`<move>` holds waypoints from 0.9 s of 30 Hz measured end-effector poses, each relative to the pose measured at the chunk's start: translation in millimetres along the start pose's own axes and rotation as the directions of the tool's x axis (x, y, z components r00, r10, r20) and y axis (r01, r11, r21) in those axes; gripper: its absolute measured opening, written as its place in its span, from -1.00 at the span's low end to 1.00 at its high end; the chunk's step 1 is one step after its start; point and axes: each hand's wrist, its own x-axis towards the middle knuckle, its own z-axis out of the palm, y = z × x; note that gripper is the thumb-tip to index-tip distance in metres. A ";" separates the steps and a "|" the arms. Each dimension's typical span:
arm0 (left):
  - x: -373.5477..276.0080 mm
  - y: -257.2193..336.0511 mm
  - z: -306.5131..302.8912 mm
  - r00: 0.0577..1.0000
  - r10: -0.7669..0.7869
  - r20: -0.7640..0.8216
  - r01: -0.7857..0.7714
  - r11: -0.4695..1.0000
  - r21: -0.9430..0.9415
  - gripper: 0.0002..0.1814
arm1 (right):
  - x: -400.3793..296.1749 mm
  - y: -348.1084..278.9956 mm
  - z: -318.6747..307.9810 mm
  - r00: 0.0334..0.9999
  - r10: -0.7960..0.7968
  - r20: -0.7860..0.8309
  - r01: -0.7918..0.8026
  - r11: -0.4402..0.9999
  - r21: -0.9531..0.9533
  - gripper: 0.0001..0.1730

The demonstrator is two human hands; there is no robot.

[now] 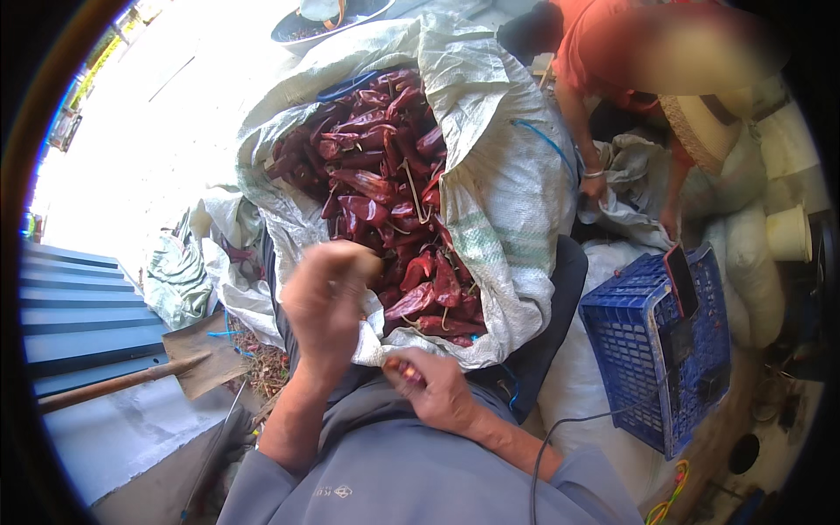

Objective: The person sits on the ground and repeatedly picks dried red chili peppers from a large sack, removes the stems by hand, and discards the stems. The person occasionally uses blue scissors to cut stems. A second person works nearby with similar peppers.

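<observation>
A white woven plastic sack (pixel 505 197), its mouth rolled back, stands between my knees full of dried red chili peppers (pixel 367 187). Over the sack's near left edge my left hand (pixel 328 295) is raised and blurred by motion; whether it holds anything does not show. Just below the near rim, close to my body, my right hand (pixel 430 387) has its fingers closed around a small piece of dark red chili pepper (pixel 407 373). Some pale dry stems lie among the peppers in the sack.
A co-worker (pixel 590 131) handles another sack at the upper right. Beside my right leg stands a blue plastic crate (pixel 630 348) with a phone (pixel 682 282) and a cable. On the left are a shovel (pixel 203 354), corrugated blue metal (pixel 85 308) and dry stems. A basin (pixel 302 39) stands beyond the sack.
</observation>
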 end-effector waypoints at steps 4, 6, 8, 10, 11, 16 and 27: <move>-5.7 17.3 31.9 0.806 0.270 0.527 -0.303 0.953 -0.024 -0.79 | 16.2 56.1 3.9 0.985 -0.081 -0.154 0.032 0.954 -0.298 -0.79; -4.5 -19.2 41.9 0.898 0.227 0.378 -0.324 0.921 0.216 -0.76 | 14.1 35.6 -12.0 0.930 0.360 0.074 -0.355 0.828 0.433 -0.75; 2.9 -58.1 41.7 0.952 0.044 0.303 -0.195 0.848 0.492 -0.66 | 15.1 35.3 -12.8 0.927 0.368 0.065 -0.347 0.780 0.521 -0.73; 4.4 -72.0 40.2 0.919 -0.036 0.392 -0.203 0.811 0.550 -0.67 | 16.6 32.7 -13.9 0.906 0.419 0.057 -0.355 0.680 0.641 -0.75; 2.4 -76.6 41.2 0.912 -0.020 0.409 -0.230 0.801 0.553 -0.68 | 16.6 32.9 -15.2 0.910 0.412 0.043 -0.342 0.689 0.640 -0.77; -4.8 -74.4 31.2 0.959 0.027 0.280 -0.133 0.921 0.365 -0.71 | 19.0 33.8 -20.7 0.944 0.323 -0.068 -0.236 0.804 0.546 -0.85; -27.6 -41.2 5.4 0.953 -0.268 0.140 0.288 0.946 -0.147 -0.80 | 34.5 12.1 -25.3 0.943 0.005 -0.333 0.002 1.000 0.020 -0.68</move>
